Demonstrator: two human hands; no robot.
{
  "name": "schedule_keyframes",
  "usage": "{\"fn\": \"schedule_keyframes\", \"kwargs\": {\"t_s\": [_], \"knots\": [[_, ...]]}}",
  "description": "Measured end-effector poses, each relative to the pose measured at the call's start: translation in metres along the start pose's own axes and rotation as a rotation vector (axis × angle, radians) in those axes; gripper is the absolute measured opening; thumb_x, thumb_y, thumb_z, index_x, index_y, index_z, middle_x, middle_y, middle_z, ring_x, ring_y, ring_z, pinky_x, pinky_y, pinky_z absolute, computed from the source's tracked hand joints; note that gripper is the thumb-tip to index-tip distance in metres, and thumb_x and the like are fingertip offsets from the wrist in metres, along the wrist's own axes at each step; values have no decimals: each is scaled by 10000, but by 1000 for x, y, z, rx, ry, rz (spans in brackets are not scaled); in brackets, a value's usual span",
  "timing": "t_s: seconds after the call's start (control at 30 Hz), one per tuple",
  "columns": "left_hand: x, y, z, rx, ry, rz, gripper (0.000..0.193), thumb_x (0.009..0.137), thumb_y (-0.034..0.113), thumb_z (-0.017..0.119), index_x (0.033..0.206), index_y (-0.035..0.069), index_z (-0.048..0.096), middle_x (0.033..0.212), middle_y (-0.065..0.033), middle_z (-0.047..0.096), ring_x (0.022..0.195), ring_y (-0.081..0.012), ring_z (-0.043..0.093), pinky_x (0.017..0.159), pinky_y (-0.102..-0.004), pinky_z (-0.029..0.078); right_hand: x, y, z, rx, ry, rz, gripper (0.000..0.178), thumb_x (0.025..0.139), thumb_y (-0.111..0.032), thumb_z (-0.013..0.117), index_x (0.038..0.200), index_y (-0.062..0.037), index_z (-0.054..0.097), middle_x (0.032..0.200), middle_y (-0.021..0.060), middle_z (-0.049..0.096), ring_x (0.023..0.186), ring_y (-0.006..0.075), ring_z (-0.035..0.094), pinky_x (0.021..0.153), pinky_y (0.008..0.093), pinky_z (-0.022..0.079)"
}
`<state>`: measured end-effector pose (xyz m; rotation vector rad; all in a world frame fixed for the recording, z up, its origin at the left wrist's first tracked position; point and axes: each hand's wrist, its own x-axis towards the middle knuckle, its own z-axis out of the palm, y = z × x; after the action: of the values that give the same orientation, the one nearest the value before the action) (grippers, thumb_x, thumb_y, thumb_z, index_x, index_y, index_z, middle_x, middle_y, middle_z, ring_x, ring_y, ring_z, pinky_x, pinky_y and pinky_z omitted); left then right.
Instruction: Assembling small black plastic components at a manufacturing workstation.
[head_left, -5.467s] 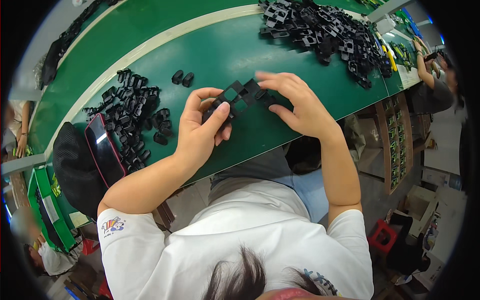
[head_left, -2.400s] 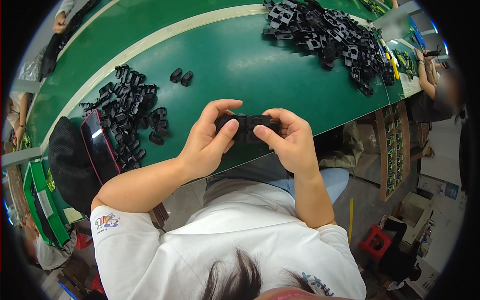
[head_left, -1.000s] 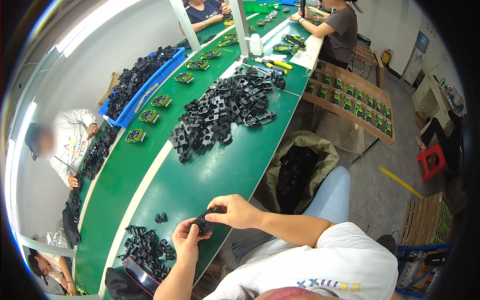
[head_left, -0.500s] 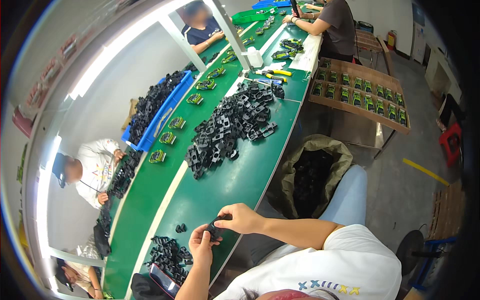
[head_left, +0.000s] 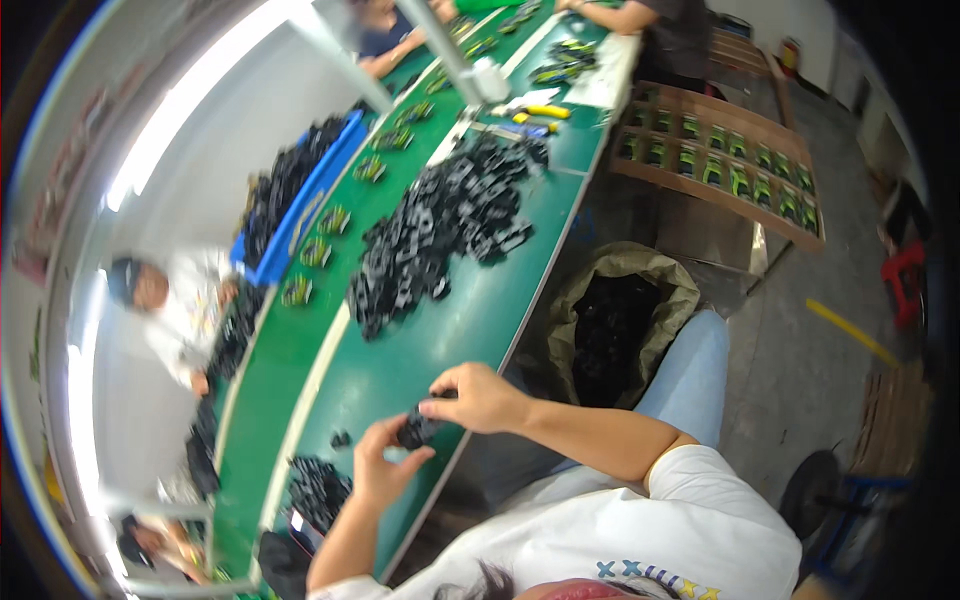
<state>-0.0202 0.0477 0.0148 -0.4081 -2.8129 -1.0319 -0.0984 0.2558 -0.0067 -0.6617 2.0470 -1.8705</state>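
A small black plastic part [head_left: 417, 431] is held between my two hands above the near edge of the green table. My right hand [head_left: 482, 401] grips its upper end with bent fingers and thumb. My left hand [head_left: 382, 464] has its fingers against the other end, with the thumb spread apart from them. Motion blur hides the part's fine shape. Beside my left forearm lies a pile of small black pieces [head_left: 315, 490], with a few loose ones [head_left: 341, 439] just beyond. Farther up the table spreads a large heap of black plastic frames [head_left: 440, 225].
Green-and-black assemblies [head_left: 297, 290] line the green belt. Past it stands a blue bin [head_left: 268, 268] of black parts. Yellow-handled pliers [head_left: 548, 111] lie beyond the heap. An open sack [head_left: 565, 330] stands at my right, below a cardboard tray [head_left: 730, 185]. Other people work around the table.
The view has shifted, and table items sit lower-left or higher in the picture. My left thumb has lifted away from the black part; my right hand still grips it.
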Motion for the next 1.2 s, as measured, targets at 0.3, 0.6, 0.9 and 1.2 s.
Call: {"fn": "schedule_keyframes", "kwargs": {"t_s": [0.3, 0.6, 0.9, 1.2], "knots": [[16, -9, -36, -95, 8, -114, 491, 693, 184, 769, 1108, 18, 568, 948, -119, 601, 814, -229, 603, 687, -310, 506, 18, -7, 10, 241, 73, 139, 387, 842, -213, 677, 1107, 43, 559, 739, 31, 592, 599, 66, 544, 530, 199, 440], [36, -193, -172, 349, 638, -438, 500, 700, 256, 765, 1090, -7, 596, 961, -144, 648, 843, -189, 626, 697, -293, 495, 16, 19, 22, -25, 202, 41, 227, 824, -103, 673, 994, 20, 589, 764, 43, 578, 587, 57, 516, 494, 179, 420], [24, -400, -268, 570, 932, -1314, 561, 697, 457, 720, 1099, 78, 620, 1105, -135, 636, 1041, -276, 606, 882, -383, 475, 26, 27, 50, -622, 342, -341, 139, 701, -3, 689, 768, -42, 573, 640, 47, 554, 488, 187, 491, 427, 279, 371], [39, -500, -291, 691, 785, -1373, 917, 645, 689, 643, 1167, -62, 565, 1255, -223, 526, 1193, -318, 499, 993, -363, 398, 30, 19, 46, -716, 372, -318, 144, 669, -3, 697, 721, -59, 574, 618, 72, 542, 514, 244, 515, 458, 318, 411]]}}
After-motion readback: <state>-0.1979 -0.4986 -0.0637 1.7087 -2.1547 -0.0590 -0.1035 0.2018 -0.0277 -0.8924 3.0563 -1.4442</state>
